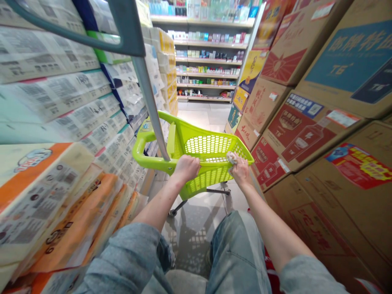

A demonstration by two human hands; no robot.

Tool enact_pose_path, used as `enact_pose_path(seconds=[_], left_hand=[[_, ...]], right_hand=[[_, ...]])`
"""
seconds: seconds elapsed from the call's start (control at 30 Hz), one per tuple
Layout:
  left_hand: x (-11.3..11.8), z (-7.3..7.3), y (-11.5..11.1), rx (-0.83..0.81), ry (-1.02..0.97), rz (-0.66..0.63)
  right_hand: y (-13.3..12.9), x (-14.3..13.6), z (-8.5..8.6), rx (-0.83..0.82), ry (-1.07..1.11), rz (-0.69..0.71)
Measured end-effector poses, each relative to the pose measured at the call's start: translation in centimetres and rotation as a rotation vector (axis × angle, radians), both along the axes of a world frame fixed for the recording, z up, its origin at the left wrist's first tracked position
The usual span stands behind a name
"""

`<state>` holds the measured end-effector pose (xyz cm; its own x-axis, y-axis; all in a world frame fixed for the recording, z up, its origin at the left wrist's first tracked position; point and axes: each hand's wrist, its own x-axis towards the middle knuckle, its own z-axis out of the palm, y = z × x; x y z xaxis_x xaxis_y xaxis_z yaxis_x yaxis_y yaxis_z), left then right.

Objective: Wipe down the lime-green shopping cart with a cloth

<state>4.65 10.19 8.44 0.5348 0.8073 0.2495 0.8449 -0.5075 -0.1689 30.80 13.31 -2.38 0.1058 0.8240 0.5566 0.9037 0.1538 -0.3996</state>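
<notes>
A lime-green shopping cart (211, 145) with a perforated basket stands in front of my knees, its dark wheels on the floor. My left hand (187, 168) is wrapped round the near rim of the basket, beside the foot of a grey metal pole. Farther right along the rim, my right hand (240, 169) presses a crumpled whitish cloth (232, 157) against the basket's edge near the corner. The fingers of the right hand are closed over the cloth. Through the holes the basket shows nothing inside that I can make out.
Stacked packs of paper (70, 98) line the left side, with orange-wrapped packs (76, 220) nearest me. Cardboard cartons (324, 134) are piled on the right. A grey handle (130, 28) tops the pole. Shelves of small goods (211, 57) close the aisle's far end.
</notes>
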Motion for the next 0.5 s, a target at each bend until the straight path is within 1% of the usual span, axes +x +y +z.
enact_pose_path(seconds=[0.07,0.2,0.3,0.4,0.5], left_hand=[[0.1,0.0,0.0,0.003,-0.003,0.0],[0.1,0.0,0.0,0.021,0.008,-0.004],[0.0,0.2,-0.1,0.039,0.004,-0.008],[-0.2,0.4,-0.3,0.036,-0.01,-0.007],[-0.5,0.6,-0.6,0.023,0.001,0.011]], right_hand=[[-0.8,-2.7,0.4,-0.002,-0.004,0.015],[-2.7,-9.0,2.0,0.026,-0.004,0.156],[-3.6,-12.7,3.0,0.04,0.026,0.215],[-3.9,-14.4,3.2,0.063,0.048,0.223],[-3.6,-13.6,2.7,0.079,0.018,0.286]])
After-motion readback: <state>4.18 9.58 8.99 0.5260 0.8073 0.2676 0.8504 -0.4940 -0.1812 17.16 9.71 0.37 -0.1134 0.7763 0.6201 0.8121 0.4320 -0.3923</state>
